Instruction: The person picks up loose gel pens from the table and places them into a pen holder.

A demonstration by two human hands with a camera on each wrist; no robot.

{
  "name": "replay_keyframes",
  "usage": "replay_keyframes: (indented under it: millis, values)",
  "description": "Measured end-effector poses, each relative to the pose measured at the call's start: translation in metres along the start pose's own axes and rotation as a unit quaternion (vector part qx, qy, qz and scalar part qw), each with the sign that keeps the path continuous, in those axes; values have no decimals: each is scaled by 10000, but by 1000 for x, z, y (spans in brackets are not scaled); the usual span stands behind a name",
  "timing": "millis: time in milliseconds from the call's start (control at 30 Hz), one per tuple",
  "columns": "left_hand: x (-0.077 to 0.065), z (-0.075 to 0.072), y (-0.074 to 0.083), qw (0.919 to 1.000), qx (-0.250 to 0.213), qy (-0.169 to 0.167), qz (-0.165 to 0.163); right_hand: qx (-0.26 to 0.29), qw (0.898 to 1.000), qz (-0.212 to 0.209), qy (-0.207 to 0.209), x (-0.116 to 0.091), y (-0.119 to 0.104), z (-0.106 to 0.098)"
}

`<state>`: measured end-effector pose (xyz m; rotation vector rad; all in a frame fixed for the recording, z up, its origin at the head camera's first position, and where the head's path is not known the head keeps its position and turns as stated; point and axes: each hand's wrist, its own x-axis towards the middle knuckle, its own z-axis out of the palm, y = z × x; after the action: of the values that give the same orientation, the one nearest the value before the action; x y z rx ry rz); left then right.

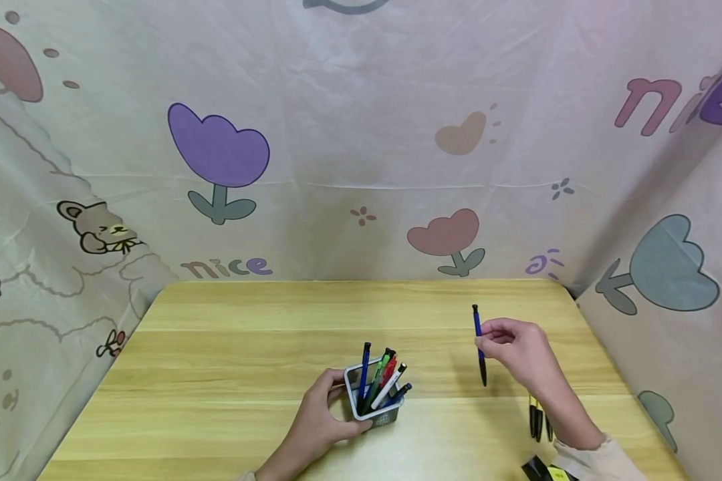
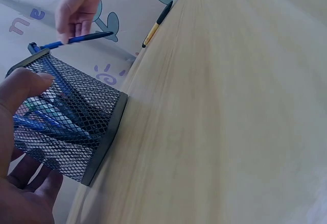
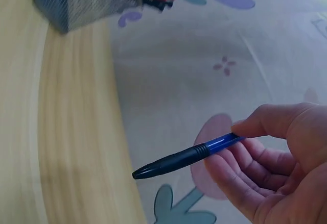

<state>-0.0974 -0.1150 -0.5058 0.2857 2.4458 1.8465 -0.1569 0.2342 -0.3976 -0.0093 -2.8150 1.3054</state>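
Observation:
My left hand (image 1: 315,417) grips a black mesh pen holder (image 1: 386,418), thumb on the near side and fingers round the far side. In the left wrist view the holder (image 2: 76,114) looks strongly slanted, with pens visible through its mesh. Inside it stand a blue pen (image 1: 364,374), a green pen (image 1: 379,375), a red pen (image 1: 390,367), a white pen (image 1: 388,387) and another dark blue pen (image 1: 402,393). To the right, my right hand (image 1: 526,354) pinches a blue pen (image 1: 477,324) above the table, its black grip end (image 3: 171,165) pointing down.
Several yellow-and-black pens (image 1: 539,424) lie beside my right forearm. A black and yellow object (image 1: 535,469), partly cut off, is at the bottom edge. Printed cloth (image 1: 349,133) walls the wooden table (image 1: 228,347) at the back and sides.

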Motion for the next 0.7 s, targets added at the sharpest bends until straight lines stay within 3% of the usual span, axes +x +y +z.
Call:
replay_keyframes:
  millis: [300,467,700]
  values:
    - [0,0,0,10000,26,25,-34,898,9958,-63,-170,-11,-22,6]
    - [-1,0,1,10000,62,13,-32,1565,9867,-243,-371,-20,-35,10]
    - [0,0,1,10000,66,17,-26,2058,9759,-634,-360,-29,-51,17]
